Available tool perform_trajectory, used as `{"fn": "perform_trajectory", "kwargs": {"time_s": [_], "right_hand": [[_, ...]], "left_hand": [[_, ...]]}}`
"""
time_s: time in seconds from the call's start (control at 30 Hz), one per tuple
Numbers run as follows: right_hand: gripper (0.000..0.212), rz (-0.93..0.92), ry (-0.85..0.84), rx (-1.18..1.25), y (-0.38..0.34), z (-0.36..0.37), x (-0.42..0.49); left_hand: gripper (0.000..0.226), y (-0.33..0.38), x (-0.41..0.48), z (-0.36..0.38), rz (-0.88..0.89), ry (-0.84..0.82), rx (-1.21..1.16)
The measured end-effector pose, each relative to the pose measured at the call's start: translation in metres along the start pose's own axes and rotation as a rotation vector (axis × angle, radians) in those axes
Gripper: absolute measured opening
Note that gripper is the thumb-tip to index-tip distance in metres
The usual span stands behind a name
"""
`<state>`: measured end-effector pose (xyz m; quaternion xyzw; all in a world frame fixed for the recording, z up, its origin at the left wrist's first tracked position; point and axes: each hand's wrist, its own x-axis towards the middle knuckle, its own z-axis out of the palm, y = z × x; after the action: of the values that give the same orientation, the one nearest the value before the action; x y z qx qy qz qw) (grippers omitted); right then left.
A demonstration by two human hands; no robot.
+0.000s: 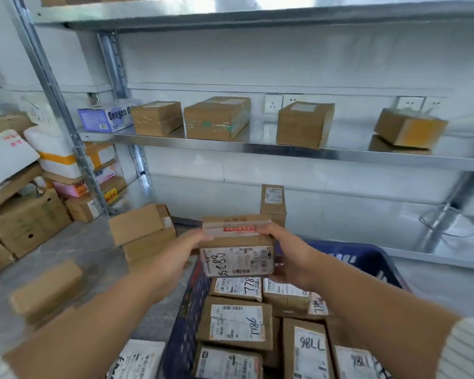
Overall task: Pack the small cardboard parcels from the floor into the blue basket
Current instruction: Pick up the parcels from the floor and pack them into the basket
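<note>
A small cardboard parcel [237, 247] with a white label marked 5289 and a red-striped tape is held above the blue basket [367, 258]. My left hand [181, 255] grips its left side and my right hand [288, 255] grips its right side. Inside the basket lie several labelled cardboard parcels [236, 321], marked with handwritten numbers. More small parcels [140, 228] sit on the floor left of the basket, and one [45, 291] lies nearer at the left.
A metal shelf [257, 149] at mid height carries several cardboard boxes [216, 117] and a blue-white carton [107, 119]. A pile of large boxes and white packages [25, 214] fills the left. An upright parcel [273, 203] stands behind the basket.
</note>
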<state>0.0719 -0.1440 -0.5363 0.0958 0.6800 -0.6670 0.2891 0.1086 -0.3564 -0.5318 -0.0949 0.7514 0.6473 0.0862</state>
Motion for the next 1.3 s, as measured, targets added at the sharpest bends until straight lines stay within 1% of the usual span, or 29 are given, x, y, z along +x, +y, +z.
{"fn": "perform_trajectory", "kwargs": {"time_s": [0.03,0.1,0.17,0.27,0.33,0.43,0.47,0.5,0.6,0.7,0.77,0.83,0.87,0.9,0.97,1.0,1.07,1.13,1.23,1.3], "right_hand": [[0.039,0.049,0.012,0.028,0.008,-0.015,-0.004],[0.044,0.138,-0.012,0.093,0.024,-0.040,-0.006],[0.044,0.215,-0.067,0.100,0.043,-0.064,-0.006],[0.049,0.298,-0.143,0.096,0.066,-0.089,-0.006],[0.062,0.350,-0.164,0.081,0.079,-0.105,-0.004],[0.093,0.378,-0.141,0.011,0.097,-0.127,0.005],[0.100,0.390,-0.133,-0.016,0.101,-0.130,0.004],[0.101,0.405,-0.115,-0.038,0.106,-0.135,0.005],[0.082,0.408,-0.036,-0.127,0.122,-0.145,0.002],[0.079,0.481,0.001,-0.218,0.144,-0.157,-0.001],[0.084,0.538,0.016,-0.224,0.161,-0.164,0.001],[0.096,0.542,0.068,-0.206,0.177,-0.167,0.006],[0.096,0.537,0.092,-0.192,0.184,-0.167,0.010],[0.088,0.523,0.110,-0.173,0.188,-0.164,0.013],[0.066,0.466,0.151,-0.124,0.192,-0.157,0.022],[0.060,0.433,0.169,-0.095,0.192,-0.152,0.027],[0.058,0.370,0.205,-0.076,0.192,-0.145,0.039],[0.061,0.318,0.228,-0.083,0.194,-0.140,0.051],[0.066,0.328,0.251,-0.081,0.199,-0.132,0.061],[0.061,0.342,0.274,-0.079,0.200,-0.127,0.062]], "left_hand": [[0.023,-0.005,-0.004,0.015,-0.004,-0.064,-0.014],[0.034,-0.018,-0.006,0.039,0.002,-0.165,-0.014],[0.045,-0.030,-0.003,0.058,-0.017,-0.193,-0.004],[0.055,-0.048,0.002,0.080,-0.117,-0.188,-0.119],[0.052,-0.061,0.004,0.099,-0.179,-0.181,-0.159],[0.049,-0.079,0.007,0.124,-0.265,-0.179,-0.201],[0.050,-0.084,0.007,0.130,-0.298,-0.173,-0.222],[0.050,-0.090,0.008,0.139,-0.331,-0.168,-0.247],[0.042,-0.102,0.005,0.163,-0.419,-0.183,-0.277],[0.030,-0.115,0.003,0.182,-0.521,-0.225,-0.305],[0.021,-0.125,0.003,0.188,-0.570,-0.230,-0.274],[0.012,-0.131,0.004,0.191,-0.553,-0.235,-0.175],[0.011,-0.134,0.005,0.192,-0.526,-0.238,-0.103],[0.013,-0.137,0.006,0.192,-0.493,-0.234,-0.024],[0.027,-0.144,0.010,0.193,-0.414,-0.222,0.128],[0.031,-0.147,0.012,0.193,-0.383,-0.210,0.185],[0.030,-0.149,0.015,0.193,-0.327,-0.160,0.272],[0.029,-0.147,0.015,0.192,-0.266,-0.104,0.358],[0.033,-0.148,0.019,0.188,-0.194,-0.046,0.427],[0.035,-0.146,0.019,0.187,-0.175,-0.048,0.447]]}}
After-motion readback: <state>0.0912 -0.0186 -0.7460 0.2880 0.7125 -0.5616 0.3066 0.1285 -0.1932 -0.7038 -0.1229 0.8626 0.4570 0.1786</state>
